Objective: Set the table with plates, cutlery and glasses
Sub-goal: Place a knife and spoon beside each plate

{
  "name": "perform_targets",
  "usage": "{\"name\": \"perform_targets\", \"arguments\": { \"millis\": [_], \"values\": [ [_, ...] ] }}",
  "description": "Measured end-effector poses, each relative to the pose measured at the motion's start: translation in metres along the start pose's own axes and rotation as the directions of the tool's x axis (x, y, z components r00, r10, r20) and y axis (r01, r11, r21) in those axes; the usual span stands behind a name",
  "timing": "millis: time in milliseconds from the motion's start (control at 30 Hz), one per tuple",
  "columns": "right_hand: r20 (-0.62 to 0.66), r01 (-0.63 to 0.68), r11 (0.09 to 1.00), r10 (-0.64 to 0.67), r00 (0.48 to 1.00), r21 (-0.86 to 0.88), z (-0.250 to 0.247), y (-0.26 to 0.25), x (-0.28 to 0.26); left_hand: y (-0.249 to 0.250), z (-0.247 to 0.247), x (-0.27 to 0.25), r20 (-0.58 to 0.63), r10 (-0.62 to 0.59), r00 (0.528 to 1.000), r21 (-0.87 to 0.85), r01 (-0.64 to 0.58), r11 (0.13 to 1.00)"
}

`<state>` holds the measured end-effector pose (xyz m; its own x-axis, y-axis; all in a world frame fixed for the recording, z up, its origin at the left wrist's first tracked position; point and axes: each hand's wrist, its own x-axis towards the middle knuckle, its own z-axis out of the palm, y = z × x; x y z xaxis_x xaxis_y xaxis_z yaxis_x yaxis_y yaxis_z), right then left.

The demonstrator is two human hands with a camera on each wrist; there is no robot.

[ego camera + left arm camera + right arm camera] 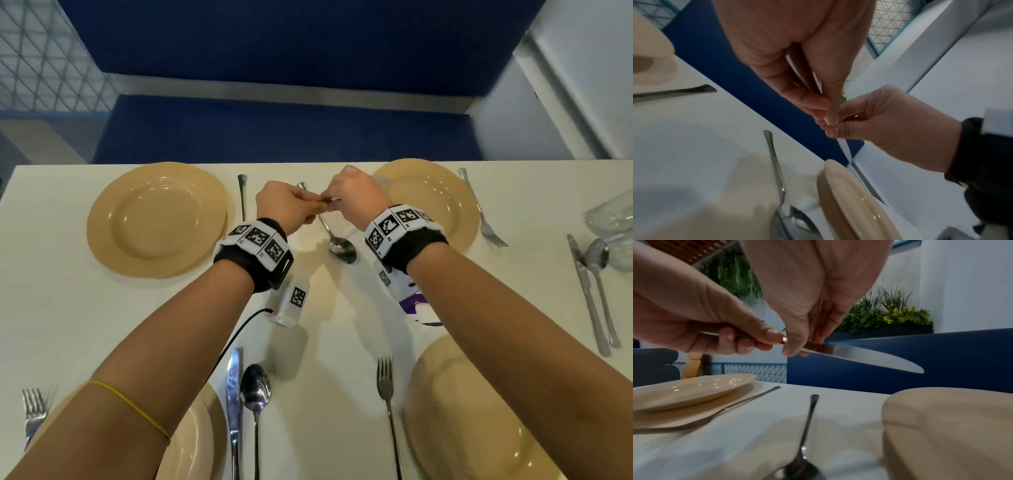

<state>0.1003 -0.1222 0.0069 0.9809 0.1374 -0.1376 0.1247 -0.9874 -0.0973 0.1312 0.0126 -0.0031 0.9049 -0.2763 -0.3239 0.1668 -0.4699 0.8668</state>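
Note:
Both hands hold one table knife (869, 358) in the air over the white table (61, 308), between the two far beige plates. My left hand (310, 205) grips the knife's handle. My right hand (337, 198) pinches it where the blade begins, and the blade points right, toward the far right plate (442, 205). Below the hands a spoon (334, 236) lies on the table, bowl toward me. A fork (725, 410) lies beside the far left plate (157, 219). In the head view the knife is almost hidden by the hands.
Two near plates (191, 438) (455, 411) have a knife (234, 404), a spoon (255, 394) and forks (387, 394) (34, 407) beside them. At the right lie a fork (483, 212), a knife and spoon pair (587, 294) and glasses (613, 222). A blue bench (274, 130) runs behind the table.

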Motion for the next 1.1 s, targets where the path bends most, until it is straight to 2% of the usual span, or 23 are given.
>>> {"name": "perform_targets", "arguments": {
  "millis": [33, 100, 167, 233, 300, 367, 433, 467, 600, 767, 900, 1100],
  "values": [
    [0.039, -0.011, 0.999, 0.013, 0.999, -0.034, -0.004, 0.005, -0.001, 0.003, 0.004, 0.000, 0.007, 0.008, 1.000, -0.030, -0.008, 1.000],
    [0.043, -0.057, 0.998, 0.059, 0.997, -0.034, -0.010, 0.016, -0.004, 0.006, 0.009, 0.000, -0.012, 0.006, 1.000, -0.204, -0.009, 0.979],
    [0.007, -0.169, 0.986, 0.169, 0.986, 0.015, -0.015, 0.028, -0.009, 0.004, 0.013, 0.003, -0.024, -0.076, 0.997, -0.401, 0.060, 0.914],
    [-0.030, -0.311, 0.940, 0.318, 0.948, 0.141, -0.018, 0.039, -0.014, -0.001, 0.019, 0.011, -0.040, -0.195, 0.980, -0.433, 0.159, 0.887],
    [-0.066, -0.411, 0.824, 0.470, 0.880, 0.390, -0.017, 0.046, -0.019, -0.008, 0.028, 0.019, -0.093, -0.236, 0.967, -0.207, 0.213, 0.955],
    [-0.034, -0.441, 0.630, 0.596, 0.802, 0.639, -0.010, 0.046, -0.021, -0.015, 0.040, 0.024, -0.123, -0.183, 0.975, 0.091, 0.195, 0.977],
    [0.036, -0.450, 0.484, 0.650, 0.759, 0.750, -0.001, 0.043, -0.017, -0.022, 0.050, 0.028, -0.116, -0.138, 0.984, 0.268, 0.165, 0.949],
    [0.067, -0.460, 0.459, 0.649, 0.758, 0.760, 0.004, 0.042, -0.014, -0.025, 0.053, 0.030, -0.102, -0.131, 0.986, 0.335, 0.158, 0.929],
    [0.168, -0.531, 0.447, 0.630, 0.758, 0.720, 0.016, 0.035, -0.001, -0.031, 0.056, 0.037, -0.089, -0.117, 0.989, 0.378, 0.142, 0.915],
    [0.229, -0.602, 0.514, 0.613, 0.756, 0.611, 0.033, 0.022, 0.019, -0.042, 0.042, 0.047, -0.118, -0.139, 0.983, 0.289, 0.168, 0.942],
    [0.246, -0.633, 0.613, 0.599, 0.762, 0.473, 0.048, 0.016, 0.035, -0.051, 0.040, 0.051, -0.109, -0.139, 0.984, 0.214, 0.160, 0.964],
    [0.184, -0.620, 0.678, 0.603, 0.776, 0.394, 0.062, 0.017, 0.039, -0.056, 0.041, 0.052, -0.039, -0.132, 0.991, 0.188, 0.137, 0.973]
  ]
}}
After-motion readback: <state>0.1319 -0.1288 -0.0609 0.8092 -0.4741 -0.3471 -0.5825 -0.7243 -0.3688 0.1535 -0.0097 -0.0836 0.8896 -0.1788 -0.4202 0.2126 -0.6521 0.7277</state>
